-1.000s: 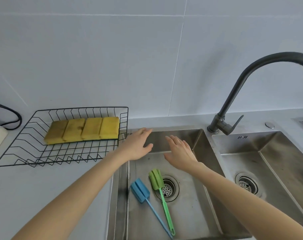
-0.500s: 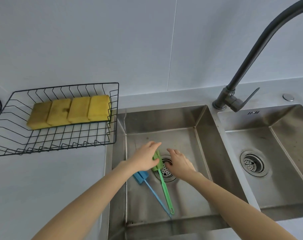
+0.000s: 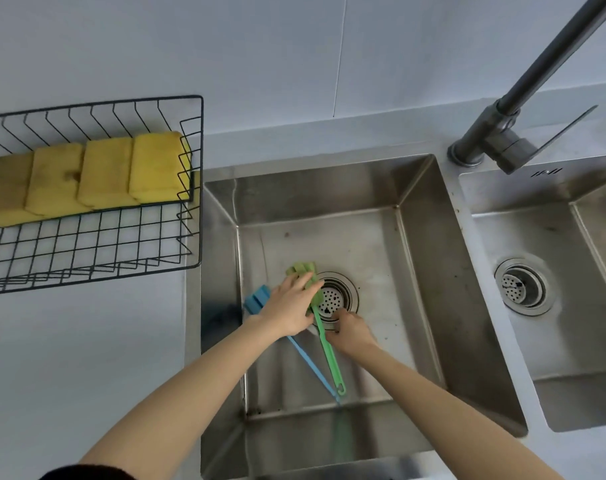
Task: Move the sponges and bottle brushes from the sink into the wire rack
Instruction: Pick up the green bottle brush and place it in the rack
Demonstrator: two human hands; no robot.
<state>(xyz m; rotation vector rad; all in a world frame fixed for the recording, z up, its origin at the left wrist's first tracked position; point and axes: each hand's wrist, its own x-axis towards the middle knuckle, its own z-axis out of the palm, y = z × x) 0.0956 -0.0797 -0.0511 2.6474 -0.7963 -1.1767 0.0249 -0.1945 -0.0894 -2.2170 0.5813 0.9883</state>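
A green bottle brush (image 3: 329, 355) and a blue bottle brush (image 3: 306, 365) lie side by side on the floor of the left sink (image 3: 364, 244), heads toward the drain (image 3: 336, 296). My left hand (image 3: 289, 306) rests over the green brush's sponge head, fingers curled around it, and partly covers the blue head. My right hand (image 3: 348, 329) is down at the green handle just below the head, fingers pinched on it. Several yellow sponges (image 3: 83, 174) stand in a row at the back of the black wire rack (image 3: 87, 251) on the counter to the left.
A dark faucet (image 3: 502, 133) rises at the back between the two basins. The right sink (image 3: 578, 341) holds only its drain. Grey counter (image 3: 87, 358) lies in front of the rack. The rack's front half holds nothing.
Both hands dropped from the sink's back rim to its floor and closed on the green brush. The camera tilted down and nearer to the basin.
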